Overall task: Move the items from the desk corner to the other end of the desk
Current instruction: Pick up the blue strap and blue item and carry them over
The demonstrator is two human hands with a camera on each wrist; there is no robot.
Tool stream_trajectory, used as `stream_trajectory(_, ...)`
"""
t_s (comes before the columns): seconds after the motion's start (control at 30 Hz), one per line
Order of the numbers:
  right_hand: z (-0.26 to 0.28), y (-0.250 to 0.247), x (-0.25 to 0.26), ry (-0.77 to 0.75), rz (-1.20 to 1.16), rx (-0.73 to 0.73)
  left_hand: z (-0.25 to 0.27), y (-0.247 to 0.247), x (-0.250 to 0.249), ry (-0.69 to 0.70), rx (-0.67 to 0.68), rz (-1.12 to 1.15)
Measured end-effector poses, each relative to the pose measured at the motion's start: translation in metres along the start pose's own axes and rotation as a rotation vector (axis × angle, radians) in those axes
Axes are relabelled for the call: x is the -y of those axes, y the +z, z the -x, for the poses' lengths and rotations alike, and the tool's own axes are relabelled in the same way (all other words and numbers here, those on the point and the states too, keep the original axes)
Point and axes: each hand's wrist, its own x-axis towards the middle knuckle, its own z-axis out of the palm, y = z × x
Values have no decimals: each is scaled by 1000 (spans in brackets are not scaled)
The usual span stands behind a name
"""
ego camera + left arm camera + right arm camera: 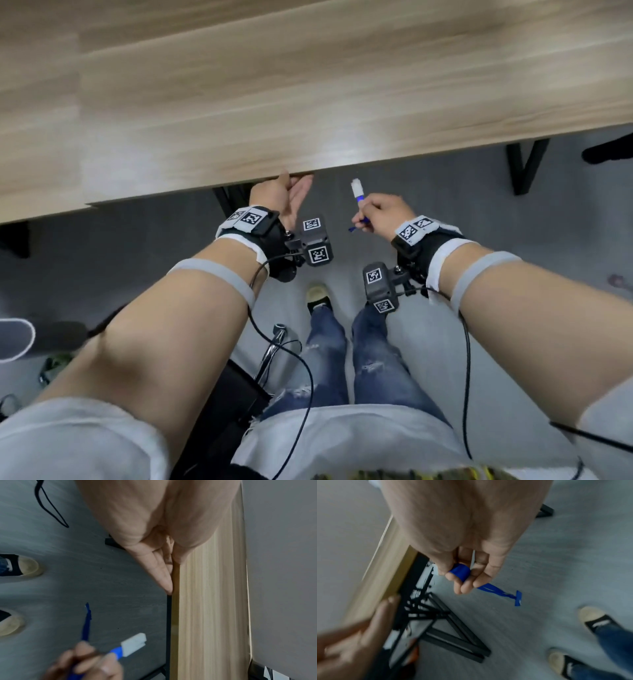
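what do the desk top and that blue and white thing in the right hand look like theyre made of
Desk: light wood-grain top, matte; the streaked grain and thin edge suggest laminate or veneer rather than solid wood, on black, probably metal legs.

Blue and white item, gripped by the right hand: smooth, opaque, likely plastic; its blue strap hangs flat and limp, probably woven fabric.
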Motion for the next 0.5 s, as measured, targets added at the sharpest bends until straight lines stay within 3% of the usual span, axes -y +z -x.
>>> stream_trajectory(0.13, 22, 14, -28, 20, 44, 37, -4, -4, 0, -6, 7, -28)
stream_trajectory(0.27, 28, 15, -19, -12, 62, 22, -2, -8, -1, 5, 58, -106)
stream_trajectory(0.5, 58, 19, 24, -135, 100, 76, 37, -25, -7, 30, 148, -635)
